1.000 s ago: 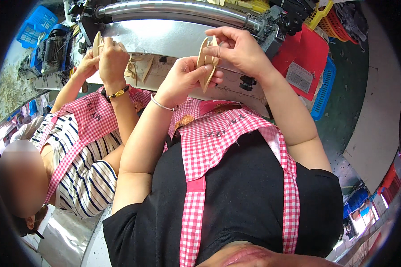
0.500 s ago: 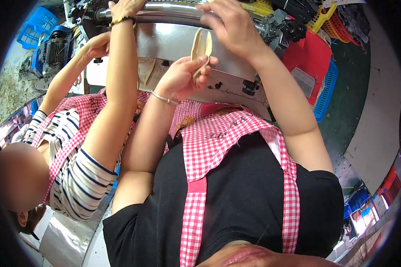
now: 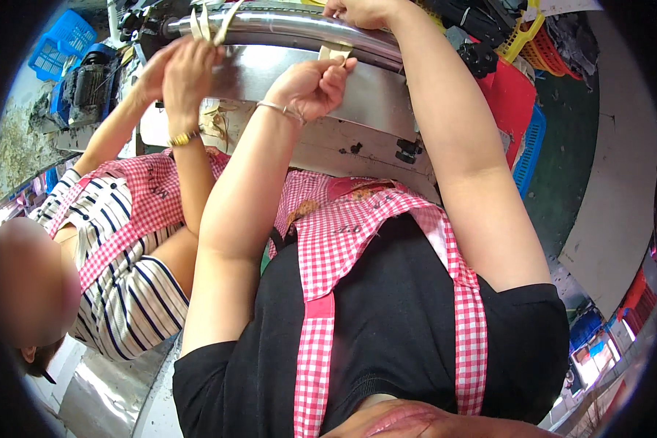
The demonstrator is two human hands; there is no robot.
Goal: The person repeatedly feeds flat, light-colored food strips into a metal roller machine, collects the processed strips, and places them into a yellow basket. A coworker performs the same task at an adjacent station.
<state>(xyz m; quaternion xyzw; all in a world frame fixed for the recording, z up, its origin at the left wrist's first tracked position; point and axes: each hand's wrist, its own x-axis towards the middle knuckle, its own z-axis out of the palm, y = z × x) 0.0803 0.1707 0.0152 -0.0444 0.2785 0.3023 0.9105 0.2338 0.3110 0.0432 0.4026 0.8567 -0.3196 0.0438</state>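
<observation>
My left hand (image 3: 314,87) is closed on thin beige strips (image 3: 334,52), pinched between thumb and fingers. They stick up against the near side of a shiny metal roller (image 3: 285,25). My right hand (image 3: 369,12) reaches over to the roller's far side. Its fingers are bent together; whatever lies under them is hidden at the picture's top edge. Below the roller slopes a metal plate (image 3: 372,95), with my left hand above it. At my left, a co-worker's hands (image 3: 186,73) hold several narrow beige strips (image 3: 210,28) near the roller's left end.
A red panel (image 3: 507,109) and a blue basket (image 3: 531,150) flank the machine on the right. Black knobs (image 3: 409,151) jut from its front. Yellow and orange baskets (image 3: 540,55) stand at the back right. A motor (image 3: 91,84) and another blue basket (image 3: 62,44) are far left.
My left hand has moved up with the strips to the roller. My right hand has gone beyond the roller. The co-worker's hands have come together, lower, with strips showing.
</observation>
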